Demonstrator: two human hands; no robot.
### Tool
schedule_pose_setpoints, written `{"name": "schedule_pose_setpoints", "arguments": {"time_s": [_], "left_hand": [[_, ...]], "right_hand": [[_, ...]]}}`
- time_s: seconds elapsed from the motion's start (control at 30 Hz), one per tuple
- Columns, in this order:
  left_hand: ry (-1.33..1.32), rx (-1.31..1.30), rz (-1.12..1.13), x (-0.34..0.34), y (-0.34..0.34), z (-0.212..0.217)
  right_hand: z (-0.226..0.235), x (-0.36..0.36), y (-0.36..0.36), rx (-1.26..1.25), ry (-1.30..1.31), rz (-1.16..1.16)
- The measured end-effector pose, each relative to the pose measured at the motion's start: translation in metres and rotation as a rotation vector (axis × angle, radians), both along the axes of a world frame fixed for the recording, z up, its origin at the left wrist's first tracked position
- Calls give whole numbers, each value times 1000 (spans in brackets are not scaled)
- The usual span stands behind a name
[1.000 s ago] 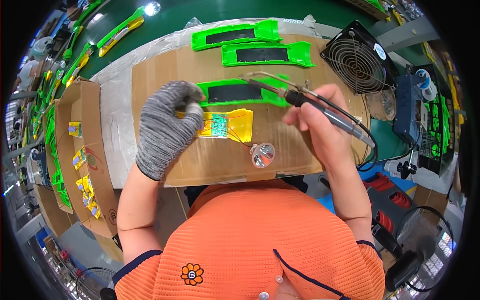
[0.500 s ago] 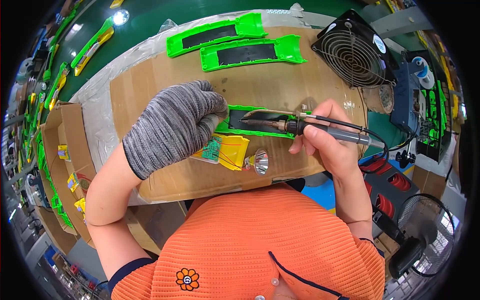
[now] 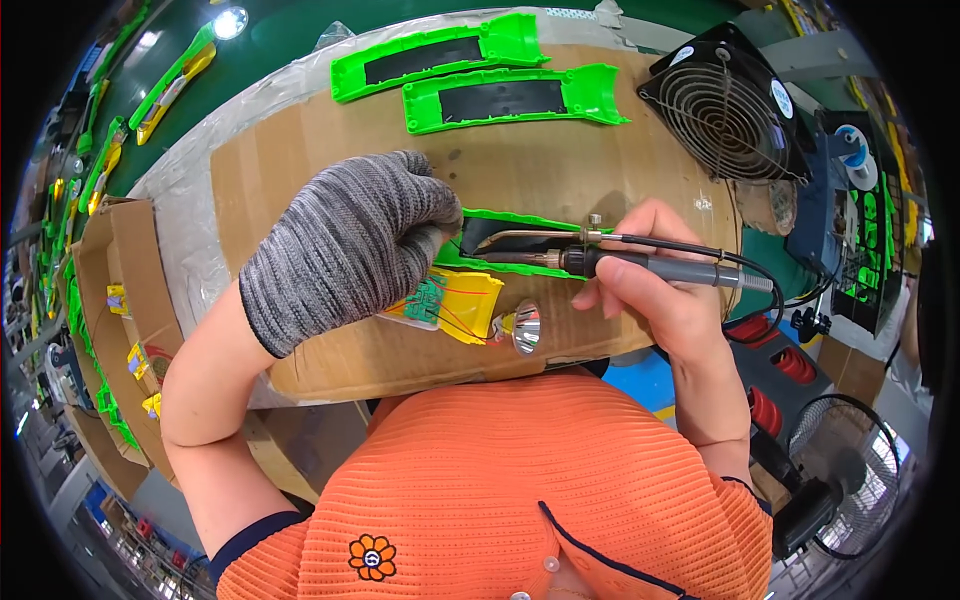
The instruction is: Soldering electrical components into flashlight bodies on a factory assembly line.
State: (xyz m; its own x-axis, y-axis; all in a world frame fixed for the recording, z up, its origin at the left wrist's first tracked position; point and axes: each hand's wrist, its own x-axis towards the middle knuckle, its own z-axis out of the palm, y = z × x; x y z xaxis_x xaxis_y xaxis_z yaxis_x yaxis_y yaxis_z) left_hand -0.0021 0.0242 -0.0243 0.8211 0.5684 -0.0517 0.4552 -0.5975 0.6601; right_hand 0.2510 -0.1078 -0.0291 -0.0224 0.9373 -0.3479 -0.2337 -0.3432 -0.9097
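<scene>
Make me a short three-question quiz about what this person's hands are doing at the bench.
1. True or false: the left hand wears a grey knit glove.
2. What does the right hand hold? A) soldering iron B) scissors C) paintbrush
3. What colour are the two plastic shells lying at the far side of the cardboard sheet?

Key: 1 true. 2 A. 3 green.

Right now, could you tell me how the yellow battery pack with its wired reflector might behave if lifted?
The yellow battery pack probably lifts stiffly. Thin wires join it to the shiny reflector, which would likely dangle. The round reflector may roll on the cardboard.
</scene>
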Motion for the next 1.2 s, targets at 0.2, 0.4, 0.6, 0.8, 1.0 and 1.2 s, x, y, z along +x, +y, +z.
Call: {"name": "schedule_pose_setpoints", "arguments": {"time_s": [0.2,0.4,0.6,0.8,1.0,1.2], "left_hand": [[9,-9,2,1,-1,0],[-17,-11,18,1,-3,-1],[13,-14,31,2,-4,1],[31,18,15,4,-4,2],[53,52,26,1,-7,4],[120,125,-3,2,-10,13]], "right_hand": [[3,-1,2,-41,4,12],[2,-1,3,-38,-2,10],[-1,0,-1,-19,-4,7],[-5,5,-6,63,53,-47],[-12,10,-12,212,149,-151],[-9,15,-25,239,41,-199]]}}
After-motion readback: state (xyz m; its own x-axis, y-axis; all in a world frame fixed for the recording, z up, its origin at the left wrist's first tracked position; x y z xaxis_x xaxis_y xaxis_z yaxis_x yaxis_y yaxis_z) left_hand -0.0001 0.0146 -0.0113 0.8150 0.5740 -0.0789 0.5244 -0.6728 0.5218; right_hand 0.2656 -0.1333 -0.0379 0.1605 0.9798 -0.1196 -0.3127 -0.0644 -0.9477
